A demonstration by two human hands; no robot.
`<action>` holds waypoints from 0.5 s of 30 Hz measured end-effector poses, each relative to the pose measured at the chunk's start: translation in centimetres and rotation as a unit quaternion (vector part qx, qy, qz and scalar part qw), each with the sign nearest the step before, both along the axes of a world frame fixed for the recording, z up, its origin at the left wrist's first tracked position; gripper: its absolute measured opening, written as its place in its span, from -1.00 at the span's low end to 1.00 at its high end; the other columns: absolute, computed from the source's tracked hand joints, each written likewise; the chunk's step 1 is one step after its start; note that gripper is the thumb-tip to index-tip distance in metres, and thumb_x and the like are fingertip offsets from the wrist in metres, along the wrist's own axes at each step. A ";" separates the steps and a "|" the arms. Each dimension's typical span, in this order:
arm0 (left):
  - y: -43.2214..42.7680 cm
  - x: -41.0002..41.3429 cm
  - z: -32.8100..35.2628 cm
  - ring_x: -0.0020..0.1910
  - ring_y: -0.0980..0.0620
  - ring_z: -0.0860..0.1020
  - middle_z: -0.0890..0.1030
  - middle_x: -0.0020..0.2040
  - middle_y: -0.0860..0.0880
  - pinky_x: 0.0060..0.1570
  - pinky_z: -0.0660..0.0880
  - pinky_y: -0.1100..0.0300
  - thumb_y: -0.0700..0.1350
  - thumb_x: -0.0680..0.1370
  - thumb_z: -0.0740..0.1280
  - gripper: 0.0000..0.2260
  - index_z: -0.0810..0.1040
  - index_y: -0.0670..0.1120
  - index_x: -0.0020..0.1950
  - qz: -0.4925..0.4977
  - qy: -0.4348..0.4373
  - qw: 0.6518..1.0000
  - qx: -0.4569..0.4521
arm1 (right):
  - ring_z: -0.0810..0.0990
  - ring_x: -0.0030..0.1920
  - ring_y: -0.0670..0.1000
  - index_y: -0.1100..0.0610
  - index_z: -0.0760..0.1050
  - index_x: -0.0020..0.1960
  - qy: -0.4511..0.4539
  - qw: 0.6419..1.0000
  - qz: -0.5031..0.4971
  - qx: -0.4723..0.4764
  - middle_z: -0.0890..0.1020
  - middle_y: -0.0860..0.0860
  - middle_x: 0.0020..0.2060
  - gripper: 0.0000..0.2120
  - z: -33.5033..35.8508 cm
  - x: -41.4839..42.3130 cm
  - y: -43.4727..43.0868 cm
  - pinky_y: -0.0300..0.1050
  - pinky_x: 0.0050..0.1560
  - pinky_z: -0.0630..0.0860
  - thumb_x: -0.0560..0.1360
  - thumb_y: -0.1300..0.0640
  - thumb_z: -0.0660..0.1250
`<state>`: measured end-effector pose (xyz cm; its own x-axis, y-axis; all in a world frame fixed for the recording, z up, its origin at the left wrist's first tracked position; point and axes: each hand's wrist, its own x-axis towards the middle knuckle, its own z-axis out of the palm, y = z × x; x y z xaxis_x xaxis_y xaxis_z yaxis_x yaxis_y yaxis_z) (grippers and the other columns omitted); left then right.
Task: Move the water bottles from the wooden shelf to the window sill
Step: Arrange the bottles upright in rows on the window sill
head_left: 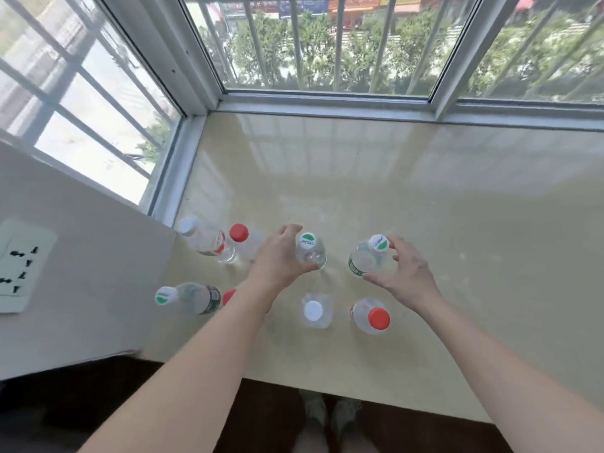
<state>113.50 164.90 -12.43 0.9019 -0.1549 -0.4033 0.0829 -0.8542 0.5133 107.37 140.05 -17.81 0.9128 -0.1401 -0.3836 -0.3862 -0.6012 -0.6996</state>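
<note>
Left-hand bottle: a clear plastic water bottle with a green-and-white cap point(310, 253) stands upright on the glossy beige stone window sill point(425, 223), near its left end.
Left hand: the left hand point(279, 256) grips that bottle from its left side, fingers point(289, 230) curled round the shoulder.
Right-hand bottle: a clear plastic water bottle with a green label point(364, 261) is just to the right of the first and apart from it; it leans slightly right.
Right hand: the right hand point(405, 273) holds it, thumb against the lower body and curved fingers point(394, 248) reaching by the cap.
Front row: a clear white-capped bottle point(315, 310) and a clear red-capped bottle point(372, 317) stand side by side, closer to me, not touching.
Left group: a white-capped bottle with a red label point(206, 240) stands just beside a small red-capped bottle point(243, 240); nearer the edge is a green-labelled bottle with a green-and-white cap point(189, 297). A red cap point(229, 295) shows partly behind the left forearm.
Surroundings: a white window frame point(327, 103) with bars and trees beyond, a white wall with a socket plate point(23, 266) at left, and a dark floor point(98, 403) with two shoes point(327, 410) below.
</note>
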 end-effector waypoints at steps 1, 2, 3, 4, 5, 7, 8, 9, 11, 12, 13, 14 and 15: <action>-0.2 0.1 -0.3 0.32 -0.05 0.45 0.47 0.36 0.01 0.28 0.39 0.07 0.06 0.36 0.56 -0.31 0.39 -0.01 0.43 0.005 -0.003 1.000 -0.009 | 0.48 0.30 0.03 -0.04 0.35 0.44 0.002 1.000 0.004 0.003 0.48 -0.03 0.27 -0.19 -0.3 0.2 0.1 0.04 0.33 0.45 0.28 -0.02 0.63; -0.3 0.3 -0.5 0.29 -0.04 0.47 0.49 0.33 0.02 0.27 0.40 0.07 0.04 0.35 0.57 -0.33 0.42 0.00 0.41 0.009 -0.006 1.000 -0.019 | 0.48 0.28 0.04 -0.05 0.36 0.43 0.006 1.000 0.005 0.004 0.48 -0.04 0.26 -0.20 -0.6 0.3 0.2 0.05 0.32 0.45 0.27 -0.02 0.63; -0.4 0.4 -0.7 0.27 -0.03 0.48 0.52 0.31 0.02 0.25 0.41 0.08 0.03 0.34 0.58 -0.35 0.44 0.01 0.38 0.014 -0.006 0.999 -0.030 | 0.49 0.27 0.04 -0.06 0.37 0.42 0.005 1.000 0.005 0.004 0.48 -0.04 0.24 -0.21 -0.9 0.4 0.3 0.06 0.31 0.46 0.27 -0.01 0.63; -0.6 0.5 -0.9 0.25 -0.02 0.49 0.53 0.28 0.02 0.22 0.42 0.12 0.01 0.34 0.58 -0.37 0.47 0.02 0.36 0.019 -0.006 0.999 -0.041 | 0.50 0.25 0.04 -0.07 0.37 0.42 0.002 1.000 0.002 0.004 0.48 -0.05 0.22 -0.21 -1.2 0.4 0.3 0.06 0.30 0.48 0.27 -0.01 0.63; -0.7 0.5 -1.1 0.23 0.00 0.50 0.54 0.26 0.03 0.17 0.41 0.17 -0.02 0.33 0.58 -0.40 0.49 0.03 0.34 0.024 -0.005 0.998 -0.052 | 0.51 0.23 0.04 -0.09 0.38 0.41 -0.004 1.000 -0.002 0.005 0.48 -0.06 0.20 -0.22 -1.3 0.5 0.4 0.06 0.28 0.49 0.27 0.00 0.63; -0.8 0.4 -1.6 0.18 0.03 0.52 0.57 0.22 0.04 0.08 0.39 0.24 -0.06 0.34 0.57 -0.45 0.53 0.02 0.30 0.033 -0.003 0.997 -0.070 | 0.55 0.17 0.04 -0.12 0.38 0.40 -0.006 1.000 -0.009 0.006 0.47 -0.08 0.15 -0.23 -1.7 0.5 0.4 0.04 0.24 0.52 0.27 0.01 0.62; -0.8 0.4 -1.7 0.16 0.04 0.52 0.57 0.20 0.05 0.06 0.39 0.25 -0.07 0.35 0.56 -0.47 0.54 0.03 0.29 0.036 -0.002 0.996 -0.075 | 0.56 0.14 0.04 -0.12 0.38 0.40 -0.003 1.000 -0.010 0.006 0.47 -0.08 0.14 -0.24 -1.8 0.5 0.4 0.03 0.22 0.53 0.27 0.00 0.62; -0.8 0.3 -1.9 0.14 0.05 0.53 0.58 0.19 0.06 0.06 0.40 0.24 -0.08 0.36 0.55 -0.49 0.54 0.03 0.29 0.039 -0.002 0.996 -0.081 | 0.57 0.12 0.03 -0.12 0.40 0.39 -0.002 1.000 -0.010 0.005 0.47 -0.09 0.15 -0.26 -2.0 0.6 0.5 0.04 0.20 0.54 0.27 -0.01 0.62; -0.8 0.2 -2.1 0.14 0.06 0.53 0.58 0.19 0.07 0.08 0.43 0.21 -0.08 0.38 0.54 -0.51 0.54 0.04 0.28 0.043 -0.004 0.995 -0.091 | 0.58 0.09 0.00 -0.12 0.43 0.34 -0.007 1.000 -0.010 0.005 0.50 -0.10 0.15 -0.31 -2.3 0.6 0.7 0.08 0.16 0.57 0.26 -0.09 0.58; -0.8 0.2 -2.2 0.14 0.06 0.53 0.58 0.18 0.07 0.09 0.44 0.20 -0.09 0.38 0.54 -0.52 0.54 0.04 0.28 0.044 -0.006 0.995 -0.095 | 0.59 0.08 -0.02 -0.12 0.44 0.31 -0.012 1.000 -0.012 0.004 0.52 -0.11 0.14 -0.34 -2.4 0.6 0.7 0.08 0.13 0.58 0.26 -0.11 0.56; -0.8 0.3 -2.3 0.14 0.05 0.53 0.59 0.18 0.06 0.11 0.45 0.18 -0.09 0.37 0.55 -0.52 0.54 0.04 0.27 0.045 -0.007 0.994 -0.100 | 0.60 0.07 -0.02 -0.11 0.45 0.29 -0.017 1.000 -0.016 0.003 0.54 -0.12 0.13 -0.36 -2.4 0.6 0.8 0.07 0.11 0.59 0.26 -0.12 0.56; -0.8 0.3 -2.4 0.14 0.04 0.54 0.59 0.18 0.06 0.13 0.45 0.16 -0.09 0.37 0.55 -0.51 0.54 0.04 0.27 0.046 -0.008 0.993 -0.106 | 0.62 0.06 -0.01 -0.10 0.46 0.27 -0.022 1.000 -0.022 0.001 0.56 -0.13 0.12 -0.40 -2.3 0.6 0.8 0.04 0.08 0.59 0.28 -0.10 0.56; -0.8 0.3 -2.5 0.14 0.03 0.54 0.59 0.18 0.06 0.15 0.45 0.16 -0.09 0.37 0.55 -0.51 0.54 0.04 0.27 0.046 -0.008 0.993 -0.111 | 0.64 0.04 -0.01 -0.10 0.46 0.25 -0.026 0.999 -0.029 -0.001 0.59 -0.14 0.11 -0.42 -2.3 0.7 0.9 0.01 0.05 0.59 0.29 -0.08 0.57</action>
<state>113.82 164.06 -14.92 0.9224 -0.1551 -0.3538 0.1454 -0.7092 0.6899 108.05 140.92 -20.07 0.9220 -0.1931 -0.3354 -0.3830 -0.5806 -0.7185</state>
